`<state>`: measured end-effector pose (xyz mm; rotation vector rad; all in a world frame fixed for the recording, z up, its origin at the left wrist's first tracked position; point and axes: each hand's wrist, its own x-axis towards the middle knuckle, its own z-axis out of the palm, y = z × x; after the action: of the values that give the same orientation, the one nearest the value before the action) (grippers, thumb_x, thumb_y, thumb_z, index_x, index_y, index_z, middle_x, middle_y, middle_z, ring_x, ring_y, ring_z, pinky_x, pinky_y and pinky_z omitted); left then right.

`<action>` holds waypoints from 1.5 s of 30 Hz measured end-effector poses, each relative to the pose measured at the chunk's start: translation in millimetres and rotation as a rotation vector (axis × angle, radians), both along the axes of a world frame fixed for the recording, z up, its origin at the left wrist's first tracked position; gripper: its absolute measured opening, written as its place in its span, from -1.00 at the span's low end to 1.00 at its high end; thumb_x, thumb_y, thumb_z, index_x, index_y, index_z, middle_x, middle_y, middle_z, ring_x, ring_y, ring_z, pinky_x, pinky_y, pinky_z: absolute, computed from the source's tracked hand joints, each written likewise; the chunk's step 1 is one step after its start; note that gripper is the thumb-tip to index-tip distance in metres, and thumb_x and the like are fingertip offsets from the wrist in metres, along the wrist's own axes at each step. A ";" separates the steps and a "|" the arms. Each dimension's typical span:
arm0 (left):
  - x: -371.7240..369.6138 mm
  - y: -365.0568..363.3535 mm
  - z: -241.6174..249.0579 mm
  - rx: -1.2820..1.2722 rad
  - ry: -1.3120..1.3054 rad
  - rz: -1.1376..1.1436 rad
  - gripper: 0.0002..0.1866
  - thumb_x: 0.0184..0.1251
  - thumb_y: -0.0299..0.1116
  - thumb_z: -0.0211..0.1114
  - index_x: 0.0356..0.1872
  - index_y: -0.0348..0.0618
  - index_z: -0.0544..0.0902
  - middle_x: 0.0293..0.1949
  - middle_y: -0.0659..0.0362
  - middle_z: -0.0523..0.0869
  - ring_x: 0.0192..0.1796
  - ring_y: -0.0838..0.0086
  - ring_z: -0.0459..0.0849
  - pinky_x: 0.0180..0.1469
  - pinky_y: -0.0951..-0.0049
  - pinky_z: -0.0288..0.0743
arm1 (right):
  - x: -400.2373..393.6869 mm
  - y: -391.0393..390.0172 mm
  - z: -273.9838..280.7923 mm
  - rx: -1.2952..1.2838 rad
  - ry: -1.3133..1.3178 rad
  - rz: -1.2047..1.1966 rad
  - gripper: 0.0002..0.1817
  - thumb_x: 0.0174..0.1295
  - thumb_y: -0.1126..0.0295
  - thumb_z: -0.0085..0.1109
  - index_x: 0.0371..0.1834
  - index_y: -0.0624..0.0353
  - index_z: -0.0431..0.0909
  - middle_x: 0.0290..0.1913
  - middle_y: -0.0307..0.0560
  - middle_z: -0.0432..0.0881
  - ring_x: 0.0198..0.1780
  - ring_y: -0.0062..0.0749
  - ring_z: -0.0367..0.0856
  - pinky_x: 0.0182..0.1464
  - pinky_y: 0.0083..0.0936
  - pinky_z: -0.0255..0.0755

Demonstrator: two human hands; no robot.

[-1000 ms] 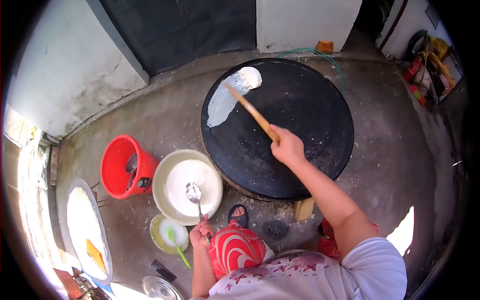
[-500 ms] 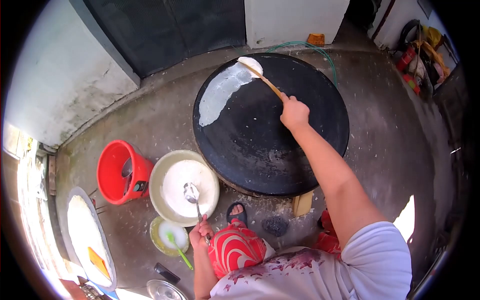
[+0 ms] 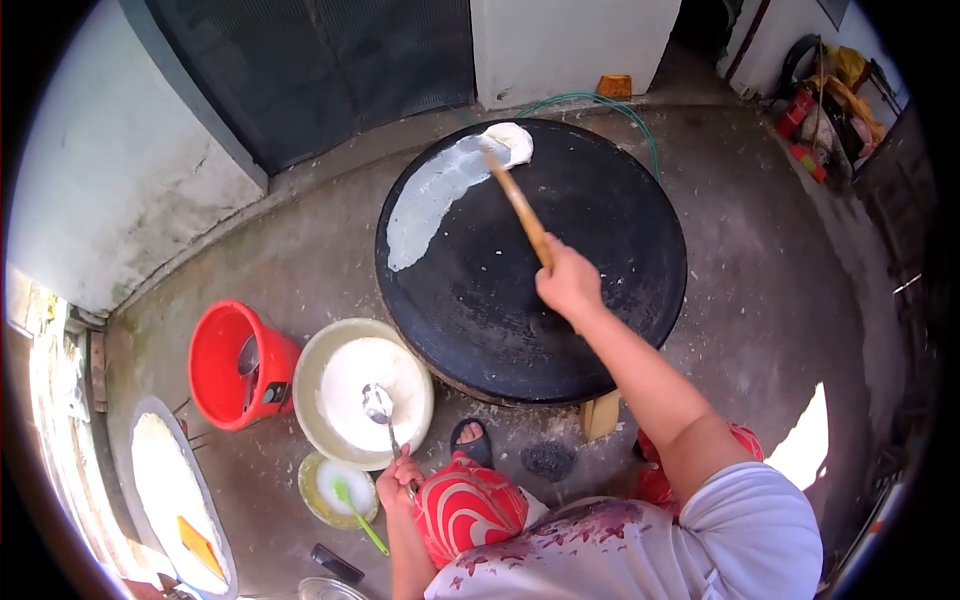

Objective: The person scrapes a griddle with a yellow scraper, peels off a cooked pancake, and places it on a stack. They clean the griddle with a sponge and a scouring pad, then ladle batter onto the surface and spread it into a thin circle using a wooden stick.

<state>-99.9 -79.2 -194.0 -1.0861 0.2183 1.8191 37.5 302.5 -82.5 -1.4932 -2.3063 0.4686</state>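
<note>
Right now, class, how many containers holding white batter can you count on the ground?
2. The large cream round bowl sits between the red plastic bucket and the black round griddle; the small yellow-green dish lies just below it. Others may be hidden beyond the frame.

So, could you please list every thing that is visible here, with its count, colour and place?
griddle: 1, black, round, centre
batter streak: 1, white, griddle's far left edge
wooden spreader: 1, tan, in right hand, tip in the batter
basin: 1, cream, holds white batter, left of griddle
ladle: 1, metal, in basin
bucket: 1, red, left of basin
small bowl: 1, yellowish, with green spoon
hose: 1, green, behind griddle
left hand: on ladle handle
right hand: grips spreader
</note>
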 end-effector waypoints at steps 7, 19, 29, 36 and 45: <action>1.9 -3.1 4.3 0.015 0.022 -0.015 -0.66 0.37 -0.32 -0.16 -0.04 -0.40 0.41 -0.54 0.25 0.37 -0.63 0.59 0.29 -0.64 0.62 0.22 | -4.0 66.0 2.3 0.161 -0.311 -0.021 -0.48 -0.03 0.41 0.01 0.11 0.16 0.34 -0.21 0.05 0.52 -0.24 -0.03 0.58 -0.19 -0.25 0.48; -5.9 -3.5 -3.6 -0.008 0.053 -0.052 -0.66 0.38 -0.32 -0.15 -0.04 -0.40 0.41 -0.53 0.25 0.37 -0.62 0.59 0.29 -0.64 0.61 0.23 | 42.3 34.5 9.1 0.010 -0.218 -0.156 -0.41 -0.02 0.40 0.02 0.20 0.09 0.29 -0.20 0.04 0.54 -0.20 -0.11 0.58 -0.17 -0.27 0.47; -5.6 -8.4 -5.3 0.050 0.048 -0.062 -0.64 0.39 -0.30 -0.17 -0.04 -0.41 0.41 -0.52 0.23 0.40 -0.62 0.58 0.31 -0.65 0.61 0.24 | 34.6 50.6 8.5 0.112 -0.347 -0.125 -0.41 0.02 0.42 0.02 0.21 0.22 0.20 -0.20 0.03 0.50 -0.34 -0.16 0.61 -0.35 -0.36 0.52; -6.1 2.5 2.1 -0.047 0.091 -0.084 -0.64 0.38 -0.31 -0.18 -0.04 -0.42 0.40 -0.53 0.23 0.39 -0.63 0.60 0.29 -0.67 0.63 0.23 | 34.4 29.4 -15.4 0.230 -0.382 0.019 -0.34 -0.06 0.49 0.06 0.23 0.17 0.19 -0.23 0.01 0.47 -0.34 -0.16 0.60 -0.32 -0.35 0.51; -8.0 4.6 13.3 -0.101 0.124 -0.058 -0.67 0.37 -0.34 -0.17 -0.06 -0.42 0.42 -0.54 0.23 0.39 -0.64 0.60 0.29 -0.68 0.64 0.21 | 16.1 20.2 -2.7 0.132 -0.338 0.012 -0.38 -0.01 0.41 0.07 0.20 0.28 0.19 -0.19 0.04 0.47 -0.29 -0.14 0.62 -0.31 -0.33 0.52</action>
<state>-108.0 -74.6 -180.8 -1.0260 0.4151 1.8409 53.6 322.7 -85.1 -1.5948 -2.5421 0.0655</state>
